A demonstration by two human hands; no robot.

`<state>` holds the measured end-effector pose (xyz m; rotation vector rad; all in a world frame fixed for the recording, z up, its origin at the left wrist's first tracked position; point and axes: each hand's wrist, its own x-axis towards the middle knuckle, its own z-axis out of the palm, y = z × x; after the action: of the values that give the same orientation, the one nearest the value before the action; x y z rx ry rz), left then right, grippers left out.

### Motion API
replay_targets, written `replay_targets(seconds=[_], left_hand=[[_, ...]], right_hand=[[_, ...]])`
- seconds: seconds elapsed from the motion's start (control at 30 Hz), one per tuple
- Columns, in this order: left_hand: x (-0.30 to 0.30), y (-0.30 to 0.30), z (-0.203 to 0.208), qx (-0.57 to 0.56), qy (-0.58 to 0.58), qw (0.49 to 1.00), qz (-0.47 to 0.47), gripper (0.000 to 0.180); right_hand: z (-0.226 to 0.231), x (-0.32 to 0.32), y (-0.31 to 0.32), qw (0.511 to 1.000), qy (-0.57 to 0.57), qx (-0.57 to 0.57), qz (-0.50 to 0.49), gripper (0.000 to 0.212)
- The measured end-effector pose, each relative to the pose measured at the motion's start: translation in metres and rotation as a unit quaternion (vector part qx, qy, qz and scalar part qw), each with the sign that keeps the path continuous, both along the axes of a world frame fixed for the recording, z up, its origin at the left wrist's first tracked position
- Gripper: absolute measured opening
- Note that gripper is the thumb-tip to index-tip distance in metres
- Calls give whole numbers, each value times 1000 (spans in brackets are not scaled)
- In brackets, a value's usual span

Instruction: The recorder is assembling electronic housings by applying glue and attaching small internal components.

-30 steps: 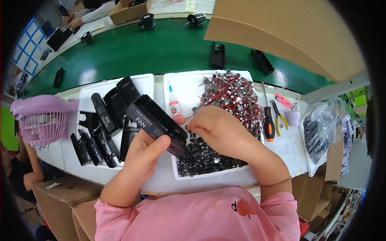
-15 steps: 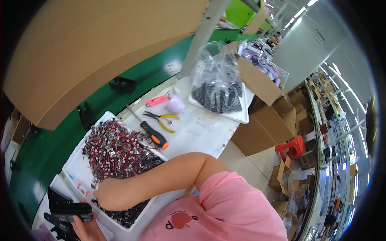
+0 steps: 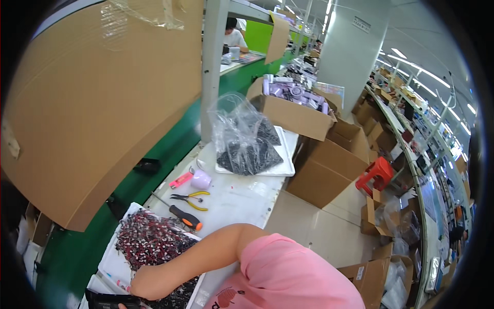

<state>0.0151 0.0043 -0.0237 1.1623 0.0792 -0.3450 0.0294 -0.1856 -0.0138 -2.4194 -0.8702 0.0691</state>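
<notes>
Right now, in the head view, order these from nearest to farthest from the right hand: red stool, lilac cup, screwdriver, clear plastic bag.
1. Screwdriver, up-right of the right hand
2. Lilac cup, past the screwdriver
3. Clear plastic bag, past the cup
4. Red stool, far off at right

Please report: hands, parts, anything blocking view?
Right hand over tray of small parts, grip unclear. Left hand mostly off-frame, at black casing. Right forearm partly hides tray.

The view has swung right, cropping the black housing.
</notes>
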Motion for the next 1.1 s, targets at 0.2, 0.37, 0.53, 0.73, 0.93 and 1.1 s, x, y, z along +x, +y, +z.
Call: replay_targets(seconds=[0.2, 0.37, 0.53, 0.73, 0.93, 1.1], left_hand=[[3, 8, 3, -107, 45, 993, 6, 46], [4, 8, 9, -260, 78, 962, -39, 44], [8, 4, 8, -224, 67, 970, -67, 36], [0, -2, 15, -215, 100, 971, -34, 36], [-4, 7, 5, -200, 71, 977, 4, 35], [-9, -5, 3, -78, -72, 994, -2, 43]], right_hand=[[3, 3, 4, 988, -61, 139, -29, 17], [2, 9, 2, 958, -185, 221, 0, 18], [7, 10, -8, 956, -226, 181, 49, 16], [4, 10, -8, 953, -240, 177, 49, 12], [5, 11, 4, 958, -139, 250, 31, 7], [14, 9, -2, 963, -150, 220, -30, 17]])
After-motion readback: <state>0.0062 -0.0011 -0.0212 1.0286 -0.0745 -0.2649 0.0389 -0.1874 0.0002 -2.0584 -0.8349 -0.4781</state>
